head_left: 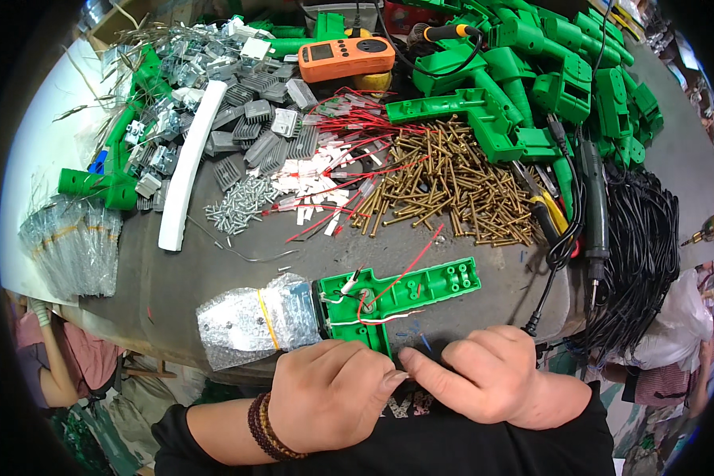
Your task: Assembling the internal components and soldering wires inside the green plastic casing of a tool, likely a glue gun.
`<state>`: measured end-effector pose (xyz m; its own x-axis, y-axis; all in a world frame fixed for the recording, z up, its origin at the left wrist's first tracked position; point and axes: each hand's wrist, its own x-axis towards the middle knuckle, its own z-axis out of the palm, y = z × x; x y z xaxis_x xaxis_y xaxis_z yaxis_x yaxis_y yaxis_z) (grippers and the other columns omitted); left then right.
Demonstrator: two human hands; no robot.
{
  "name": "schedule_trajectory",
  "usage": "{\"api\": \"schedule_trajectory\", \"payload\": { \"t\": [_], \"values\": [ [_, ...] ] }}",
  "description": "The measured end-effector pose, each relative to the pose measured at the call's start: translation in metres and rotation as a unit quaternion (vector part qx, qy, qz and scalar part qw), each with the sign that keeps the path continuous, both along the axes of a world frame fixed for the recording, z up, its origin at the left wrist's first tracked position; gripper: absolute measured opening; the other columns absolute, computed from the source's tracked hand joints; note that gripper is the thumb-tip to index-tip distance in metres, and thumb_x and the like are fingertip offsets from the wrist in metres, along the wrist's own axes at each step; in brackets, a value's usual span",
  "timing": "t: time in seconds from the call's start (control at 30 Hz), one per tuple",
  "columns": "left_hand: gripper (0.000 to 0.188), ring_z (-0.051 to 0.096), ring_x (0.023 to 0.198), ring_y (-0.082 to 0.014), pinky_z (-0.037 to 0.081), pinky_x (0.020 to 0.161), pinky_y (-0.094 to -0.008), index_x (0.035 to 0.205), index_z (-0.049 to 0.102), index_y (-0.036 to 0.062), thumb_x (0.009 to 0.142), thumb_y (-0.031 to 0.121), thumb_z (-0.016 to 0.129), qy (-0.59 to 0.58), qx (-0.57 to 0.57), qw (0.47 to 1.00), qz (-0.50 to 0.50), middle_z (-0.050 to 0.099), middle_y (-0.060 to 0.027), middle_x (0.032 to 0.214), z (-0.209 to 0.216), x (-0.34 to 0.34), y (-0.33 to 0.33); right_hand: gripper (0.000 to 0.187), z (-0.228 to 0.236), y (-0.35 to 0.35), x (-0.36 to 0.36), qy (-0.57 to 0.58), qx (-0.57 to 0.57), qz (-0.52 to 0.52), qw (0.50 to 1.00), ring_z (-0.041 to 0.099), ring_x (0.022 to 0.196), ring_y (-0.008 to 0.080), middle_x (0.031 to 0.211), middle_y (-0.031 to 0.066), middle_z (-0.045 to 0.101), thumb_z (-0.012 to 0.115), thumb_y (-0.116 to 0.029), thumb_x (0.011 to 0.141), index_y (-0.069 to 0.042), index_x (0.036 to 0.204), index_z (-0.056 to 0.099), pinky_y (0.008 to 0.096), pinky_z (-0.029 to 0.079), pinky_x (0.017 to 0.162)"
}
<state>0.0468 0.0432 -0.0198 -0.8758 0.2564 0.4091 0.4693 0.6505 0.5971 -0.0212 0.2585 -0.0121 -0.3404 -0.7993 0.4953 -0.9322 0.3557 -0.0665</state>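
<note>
A green plastic handle half-shell lies open side up on the bench in front of me. A red wire and a white wire run inside it, and a bubble-wrapped head with a yellow rubber band joins its left end. My left hand is closed just below the shell, its thumb and fingers pinched. Close against it, my right hand is closed too, its index finger and thumb reaching the left thumb. Whatever is between the fingertips is too small or hidden to make out.
Brass-coloured screws lie heaped beyond the shell, beside white connectors, small silver screws and grey finned heatsinks. An orange multimeter lies behind. Green shells, a soldering iron and black cables occupy the right.
</note>
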Motion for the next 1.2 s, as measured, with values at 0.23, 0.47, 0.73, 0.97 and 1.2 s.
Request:
{"api": "schedule_trajectory", "payload": {
  "t": [0.23,0.47,0.73,0.97,1.2],
  "values": [
    [0.016,0.054,0.056,-0.0196,0.042,0.045,-0.0324,0.08,0.059,0.0108,0.077,0.016,0.073,0.039,-0.014,0.999,-0.02,0.052,-0.0024,0.07,-0.01,-0.001,-0.001,0.054,0.007,0.004,0.005,-0.585,-0.081,0.022,0.806,0.058,0.064,0.017,0.08,0.0031,0.057,0.076,-0.026,0.089,-0.008,0.134,0.052,0.0298,0.045,0.055],
    [0.016,0.05,0.059,-0.0134,0.039,0.047,-0.0276,0.08,0.06,0.0129,0.072,0.021,0.072,0.103,-0.081,0.991,-0.032,0.049,0.0022,0.072,-0.005,-0.002,-0.001,0.045,0.002,0.007,-0.012,-0.709,-0.077,-0.012,0.701,0.057,0.066,0.0142,0.072,0.0032,0.057,0.074,-0.023,0.093,0.0,0.127,0.056,0.0317,0.046,0.063],
    [0.022,0.058,0.065,-0.0206,0.045,0.051,-0.0309,0.088,0.067,0.0106,0.068,0.012,0.076,0.11,-0.158,0.981,0.019,0.061,-0.0058,0.088,0.017,0.006,-0.039,0.014,0.014,0.023,-0.026,-0.622,-0.033,-0.015,0.782,0.068,0.07,0.0179,0.079,0.0072,0.07,0.065,-0.015,0.098,-0.002,0.097,0.07,0.0301,0.053,0.065],
    [0.036,0.065,0.073,-0.0254,0.052,0.06,-0.0361,0.103,0.067,0.0051,0.07,0.012,0.081,0.007,-0.103,0.995,0.015,0.063,-0.0096,0.095,0.011,-0.016,-0.01,0.014,-0.007,0.008,-0.025,-0.617,-0.082,-0.007,0.782,0.067,0.074,0.01,0.083,0.0059,0.072,0.062,-0.009,0.099,0.001,0.103,0.07,0.0258,0.054,0.067],
    [0.032,0.067,0.068,-0.0214,0.052,0.057,-0.0319,0.104,0.067,0.0051,0.074,0.007,0.079,0.11,-0.136,0.983,0.063,0.069,-0.0084,0.096,-0.012,-0.025,-0.002,0.012,-0.012,-0.011,-0.024,-0.682,-0.167,-0.085,0.706,0.065,0.067,0.0075,0.077,0.0043,0.07,0.065,-0.009,0.097,0.002,0.1,0.067,0.0242,0.053,0.061]
  ]
}}
